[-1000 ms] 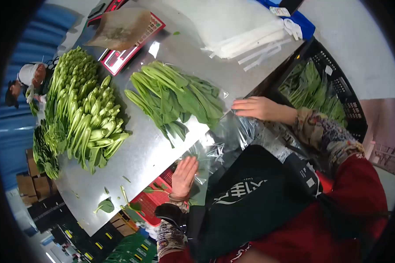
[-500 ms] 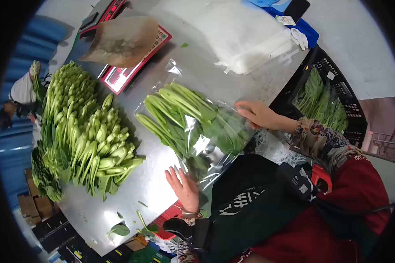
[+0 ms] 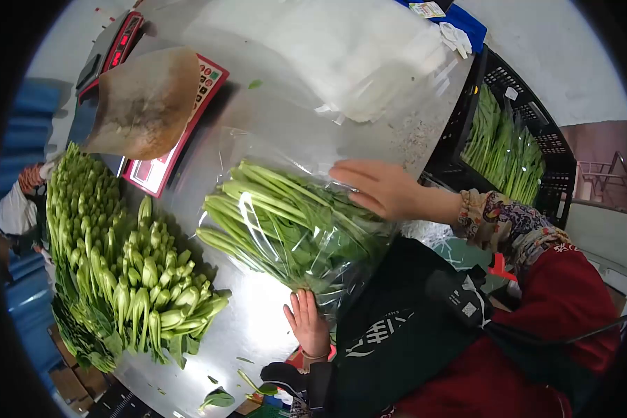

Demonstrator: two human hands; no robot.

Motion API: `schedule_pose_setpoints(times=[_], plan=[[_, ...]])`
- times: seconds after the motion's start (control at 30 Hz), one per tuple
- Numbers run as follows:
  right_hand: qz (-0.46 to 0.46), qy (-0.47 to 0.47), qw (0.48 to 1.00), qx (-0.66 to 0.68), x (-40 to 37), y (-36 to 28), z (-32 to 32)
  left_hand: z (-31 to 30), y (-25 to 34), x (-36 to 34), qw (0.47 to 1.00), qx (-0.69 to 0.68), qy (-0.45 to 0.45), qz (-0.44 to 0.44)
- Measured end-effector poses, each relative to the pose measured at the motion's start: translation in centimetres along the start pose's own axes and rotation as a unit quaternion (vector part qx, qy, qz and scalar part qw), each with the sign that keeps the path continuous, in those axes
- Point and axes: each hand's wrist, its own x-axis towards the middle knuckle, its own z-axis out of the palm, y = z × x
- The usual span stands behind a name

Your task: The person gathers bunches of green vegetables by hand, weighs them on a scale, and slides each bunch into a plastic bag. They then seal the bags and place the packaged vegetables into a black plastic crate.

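A clear plastic bag (image 3: 338,282) of leafy green vegetables (image 3: 272,216) lies on the metal table in front of me, pale stems toward the upper left and leaves toward my apron. My right hand (image 3: 380,188) rests on the bag's far right side, fingers stretched out over the plastic. At the near edge, my left hand (image 3: 308,324) has its fingers extended, the tips against the bag by the leaves. Neither hand is closed round anything. Left of the bag, a big pile of loose stalks (image 3: 132,272) is stacked with cut ends facing me.
A red scale (image 3: 202,90) with a stained, curved pan (image 3: 146,104) stands at the back left. Clear plastic bags (image 3: 341,49) lie stacked at the back. On the right, a black crate (image 3: 557,153) holds bagged greens. Another person's arm (image 3: 17,209) shows at the far left.
My right hand has moved from the bag's right edge onto its top. My left hand has come up against its near side. The camera view has shifted.
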Motion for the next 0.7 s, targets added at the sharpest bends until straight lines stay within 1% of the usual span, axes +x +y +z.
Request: schedule_pose_setpoints(times=[0.03, 0.13, 0.17, 0.23, 0.27, 0.3, 0.33, 0.37, 0.4, 0.43, 0.47, 0.5, 0.57, 0.6, 0.67, 0.7], plan=[[-0.103, 0.064, 0.992, -0.019, 0.1, 0.3, 0.6, -0.1, 0.2, 0.0, 1.0, -0.004, -0.005, -0.007], [-0.036, -0.069, 0.994, -0.082, -0.7, 1.8, 3.4, 0.1, 0.2, 0.1, 1.0, 0.003, -0.005, -0.003], [-0.015, -0.023, 0.995, -0.094, -0.7, 2.0, 3.0, 0.3, -0.3, 0.1, 1.0, -0.007, -0.015, -0.002], [0.134, 0.036, 0.99, -0.001, -1.5, 1.7, 2.2, 0.3, -0.4, -0.2, 1.0, -0.012, -0.016, 0.0], [0.208, 0.068, 0.975, 0.043, -2.2, 1.2, 1.6, 0.2, -0.4, -0.1, 1.0, -0.016, -0.015, 0.006], [0.326, -0.15, 0.925, 0.129, -1.1, -0.1, -0.4, 0.2, -0.2, 0.0, 0.999, -0.021, 0.03, 0.002], [0.262, -0.263, 0.871, 0.322, -2.1, 1.4, 1.8, 0.4, -0.2, -0.2, 0.986, -0.141, 0.082, -0.043], [0.328, -0.377, 0.682, 0.535, 0.2, -0.7, -1.0, 1.1, 0.4, 0.4, 0.952, -0.265, 0.128, -0.084], [0.345, -0.329, 0.635, 0.608, 1.5, -3.5, -5.2, 1.1, 1.3, 1.7, 0.917, -0.337, 0.175, -0.123], [0.273, -0.293, 0.637, 0.659, 2.3, -4.2, -7.8, 0.7, 2.8, 3.5, 0.895, -0.364, 0.213, -0.146], [0.236, -0.254, 0.616, 0.708, 1.9, -4.3, -9.3, -0.3, 4.5, 6.0, 0.871, -0.39, 0.252, -0.161], [0.196, -0.217, 0.588, 0.755, 1.6, -4.5, -10.7, -1.1, 6.2, 8.3, 0.861, -0.405, 0.27, -0.149], [0.195, -0.139, 0.494, 0.836, 0.4, -4.4, -12.6, -2.9, 10.2, 13.0, 0.856, -0.428, 0.276, -0.089], [0.091, -0.023, 0.64, 0.762, -2.1, -3.6, -13.9, -3.8, 12.4, 15.7, 0.857, -0.435, 0.272, -0.049], [0.041, 0.106, 0.638, 0.762, -5.9, -2.9, -16.4, -5.0, 17.0, 20.2, 0.863, -0.44, 0.245, 0.038], [0.032, 0.156, 0.64, 0.752, -8.6, -1.5, -17.5, -5.1, 19.3, 21.9, 0.865, -0.439, 0.227, 0.084]])
